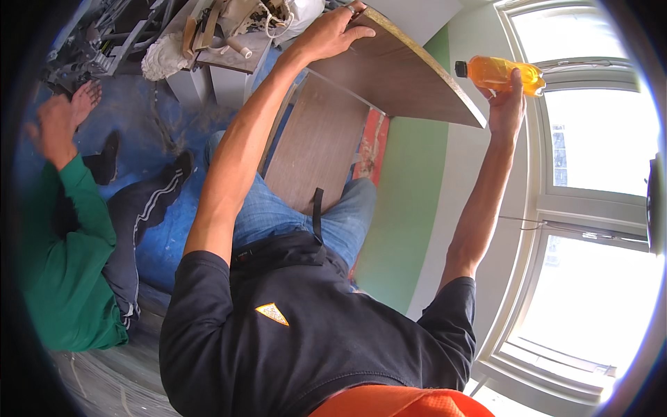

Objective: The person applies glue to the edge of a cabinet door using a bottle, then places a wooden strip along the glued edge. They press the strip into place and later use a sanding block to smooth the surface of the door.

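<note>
My left hand (333,35) grips the upper edge of a brown wood-grain board (410,80), its thumb lying on the broad face. The fingertips behind that edge are partly hidden. Out to the right, my right hand (508,108) is wrapped round a clear plastic bottle (497,73) of orange-yellow liquid. The bottle lies nearly level, its black cap pointing left. Below the gripped board, a second brown panel (316,142) extends toward my legs.
At left, a person in a green top (76,257) has both hands raised. A cluttered table (240,59) with a white bag stands at upper left. A green and white wall (410,181) and bright windows (597,139) are on the right. Blue sheeting (163,240) covers the floor.
</note>
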Available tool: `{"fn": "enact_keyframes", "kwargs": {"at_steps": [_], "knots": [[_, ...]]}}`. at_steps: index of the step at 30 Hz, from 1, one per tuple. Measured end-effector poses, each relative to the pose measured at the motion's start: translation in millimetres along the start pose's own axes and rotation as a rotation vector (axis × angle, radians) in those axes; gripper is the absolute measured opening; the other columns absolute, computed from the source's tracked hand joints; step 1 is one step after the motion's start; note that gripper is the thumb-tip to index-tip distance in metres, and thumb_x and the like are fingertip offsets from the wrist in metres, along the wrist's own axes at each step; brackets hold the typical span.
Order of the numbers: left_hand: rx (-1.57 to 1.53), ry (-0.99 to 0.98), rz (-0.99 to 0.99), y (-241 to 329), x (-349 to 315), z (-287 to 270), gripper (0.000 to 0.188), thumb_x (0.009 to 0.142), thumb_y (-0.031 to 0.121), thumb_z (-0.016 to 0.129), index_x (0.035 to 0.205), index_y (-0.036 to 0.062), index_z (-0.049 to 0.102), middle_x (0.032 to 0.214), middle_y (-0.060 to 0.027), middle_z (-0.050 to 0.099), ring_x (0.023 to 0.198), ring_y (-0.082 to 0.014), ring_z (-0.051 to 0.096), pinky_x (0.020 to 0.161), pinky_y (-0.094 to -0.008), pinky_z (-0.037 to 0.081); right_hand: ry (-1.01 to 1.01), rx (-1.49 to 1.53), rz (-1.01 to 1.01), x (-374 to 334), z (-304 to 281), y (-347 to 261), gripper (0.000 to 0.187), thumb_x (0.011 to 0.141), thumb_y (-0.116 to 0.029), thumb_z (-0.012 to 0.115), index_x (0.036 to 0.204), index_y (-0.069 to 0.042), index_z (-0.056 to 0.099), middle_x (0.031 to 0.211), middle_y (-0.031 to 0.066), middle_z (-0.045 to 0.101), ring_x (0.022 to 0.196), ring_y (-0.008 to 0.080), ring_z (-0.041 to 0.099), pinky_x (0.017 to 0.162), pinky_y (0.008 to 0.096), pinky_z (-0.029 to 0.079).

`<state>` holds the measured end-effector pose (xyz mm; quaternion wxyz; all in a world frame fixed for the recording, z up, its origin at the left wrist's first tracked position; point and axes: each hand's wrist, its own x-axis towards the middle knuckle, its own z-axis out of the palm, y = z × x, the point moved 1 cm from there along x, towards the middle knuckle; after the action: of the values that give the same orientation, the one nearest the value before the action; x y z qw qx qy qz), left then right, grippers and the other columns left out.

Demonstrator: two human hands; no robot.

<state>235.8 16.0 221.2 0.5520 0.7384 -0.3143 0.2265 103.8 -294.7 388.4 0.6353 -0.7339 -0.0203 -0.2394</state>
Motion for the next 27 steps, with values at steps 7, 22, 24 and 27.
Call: {"fn": "enact_keyframes", "kwargs": {"at_steps": [7, 22, 24, 27], "knots": [[-0.006, 0.017, 0.007, -1.8, 2.1, 2.0, 0.054, 0.095, 0.036, 0.072, 0.128, -0.0047, 0.058, 0.108, -0.0266, 0.068, 0.102, -0.0419, 0.067, 0.086, -0.0442, 0.053, 0.004, -0.222, -0.167, -16.7, 26.5, -6.7, 0.053, 0.098, -0.041, 0.069, 0.124, 0.004, 0.059, 0.115, 0.0168, 0.066, 0.107, 0.0263, 0.071, 0.084, 0.0443, 0.066], [-0.030, -0.018, -0.070, 4.6, 1.4, 0.1, 0.046, 0.096, 0.032, 0.073, 0.119, -0.0044, 0.059, 0.104, -0.0221, 0.068, 0.098, -0.0366, 0.067, 0.081, -0.0432, 0.053, 0.002, -0.704, -0.340, -48.0, 35.6, -32.0, 0.037, 0.091, -0.027, 0.081, 0.113, 0.001, 0.072, 0.106, 0.0105, 0.075, 0.100, 0.0205, 0.072, 0.091, 0.0359, 0.059], [-0.110, 0.000, -0.077, 5.6, 1.6, 1.9, 0.045, 0.095, 0.031, 0.074, 0.119, -0.0042, 0.059, 0.103, -0.0222, 0.068, 0.098, -0.0364, 0.067, 0.080, -0.0432, 0.053, -0.025, -0.656, -0.355, -45.7, 43.4, -30.4, 0.037, 0.091, -0.026, 0.082, 0.114, 0.002, 0.072, 0.105, 0.0112, 0.075, 0.099, 0.0197, 0.072, 0.090, 0.0353, 0.059], [-0.033, -0.064, -0.135, 6.4, 3.3, -1.1, 0.045, 0.095, 0.031, 0.075, 0.120, -0.0034, 0.059, 0.103, -0.0224, 0.068, 0.097, -0.0363, 0.067, 0.081, -0.0431, 0.053, -0.084, -0.604, -0.360, -36.8, 56.7, -25.6, 0.038, 0.091, -0.024, 0.082, 0.115, 0.003, 0.070, 0.106, 0.0122, 0.075, 0.097, 0.0186, 0.072, 0.088, 0.0350, 0.060]]}}
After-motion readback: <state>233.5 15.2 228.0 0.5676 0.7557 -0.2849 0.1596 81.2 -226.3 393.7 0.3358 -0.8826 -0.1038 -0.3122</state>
